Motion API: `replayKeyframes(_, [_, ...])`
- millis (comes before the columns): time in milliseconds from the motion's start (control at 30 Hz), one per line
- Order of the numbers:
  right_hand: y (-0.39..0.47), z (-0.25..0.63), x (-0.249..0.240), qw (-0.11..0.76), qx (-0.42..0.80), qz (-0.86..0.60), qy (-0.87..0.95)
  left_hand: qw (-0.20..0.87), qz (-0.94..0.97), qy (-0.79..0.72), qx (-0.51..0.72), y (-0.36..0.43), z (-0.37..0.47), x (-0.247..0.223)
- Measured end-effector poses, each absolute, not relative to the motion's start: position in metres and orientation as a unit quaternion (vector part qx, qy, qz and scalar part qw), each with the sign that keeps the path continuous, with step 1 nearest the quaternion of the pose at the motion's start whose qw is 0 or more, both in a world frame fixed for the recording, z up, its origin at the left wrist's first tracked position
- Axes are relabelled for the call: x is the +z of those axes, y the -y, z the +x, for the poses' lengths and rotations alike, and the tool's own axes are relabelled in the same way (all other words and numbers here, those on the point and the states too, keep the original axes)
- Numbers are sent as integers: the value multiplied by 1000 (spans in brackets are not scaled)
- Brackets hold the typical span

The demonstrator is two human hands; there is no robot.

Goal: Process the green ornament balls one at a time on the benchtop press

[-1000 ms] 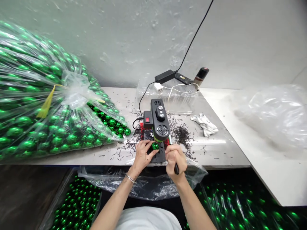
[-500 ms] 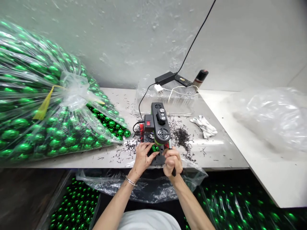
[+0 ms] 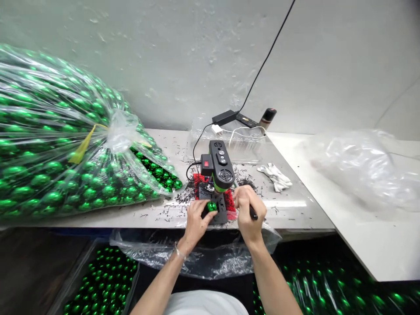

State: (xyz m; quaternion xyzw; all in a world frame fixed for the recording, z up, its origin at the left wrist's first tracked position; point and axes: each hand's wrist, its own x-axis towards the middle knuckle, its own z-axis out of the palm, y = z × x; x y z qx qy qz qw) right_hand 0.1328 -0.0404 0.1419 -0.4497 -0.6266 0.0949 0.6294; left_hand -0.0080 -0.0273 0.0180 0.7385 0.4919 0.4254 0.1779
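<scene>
A shiny green ball sits between the thumb and fingers of my left hand, low over the black base of a small bench press. The press head, black with a green band and a red switch at its side, stands just above and beyond the ball. My right hand is wrapped around the black lever handle at the press's right. Red material shows under the base. Whether the ball touches the base I cannot tell.
A big clear bag of green balls fills the left. Behind the press lie a clear plastic tray, a power adapter and a spray can. White gloves lie right. Small black bits are strewn around; clear plastic lies far right.
My right hand has swung the lever up and to the right. The press head now stands clear of the ball, which shows more fully in my left hand. The view has shifted slightly.
</scene>
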Motion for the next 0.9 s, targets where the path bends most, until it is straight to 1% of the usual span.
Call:
replayKeyframes(67, [41, 132, 148, 630, 100, -448, 626, 172, 765, -465, 411, 54, -15, 16])
replayKeyframes(167, [40, 130, 141, 645, 77, -434, 624, 133, 788, -451, 398, 80, -25, 9])
replayKeyframes(233, [40, 129, 134, 653, 67, -427, 622, 83, 766, -478, 422, 72, -34, 9])
replayKeyframes(300, [39, 129, 130, 656, 62, -422, 623, 23, 725, -526, 443, 43, -46, 16])
replayKeyframes(333, [39, 129, 129, 655, 60, -419, 625, 1, 711, -552, 436, 24, -53, 23])
replayKeyframes(400, [39, 130, 128, 653, 54, -416, 630, -21, 714, -597, 366, -16, -67, 37])
replayKeyframes(500, [40, 130, 128, 648, 49, -418, 634, -19, 751, -629, 198, -60, -82, 55])
replayKeyframes(533, [41, 130, 128, 646, 48, -421, 635, -13, 759, -630, 161, -69, -85, 58])
replayKeyframes(600, [41, 130, 129, 644, 45, -423, 636, -4, 768, -627, 126, -78, -87, 60])
replayKeyframes(700, [41, 130, 129, 641, 43, -419, 641, 17, 757, -635, 150, -78, -89, 57])
replayKeyframes(900, [41, 132, 126, 640, 34, -417, 644, 156, 697, -590, 376, -49, -90, 63])
